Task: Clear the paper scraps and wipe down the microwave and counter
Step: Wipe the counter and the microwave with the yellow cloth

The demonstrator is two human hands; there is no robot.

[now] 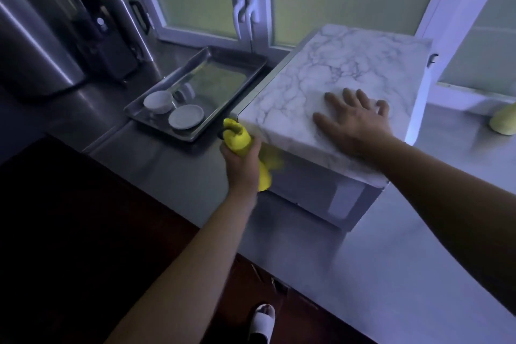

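A microwave (312,193) with a marble-patterned top (329,70) stands on the steel counter (391,265). My right hand (354,123) lies flat on the marble top near its front edge, fingers spread. My left hand (243,165) grips a bunched yellow cloth (237,138) against the microwave's front left corner; part of the cloth hangs below the hand. No paper scraps show in this view.
A metal tray (223,70) with two small white dishes (185,116) sits left of the microwave. Steel kettles or urns (36,45) stand at the back left. A second yellow cloth (504,120) lies on the counter at the far right. White-framed windows (245,8) run behind.
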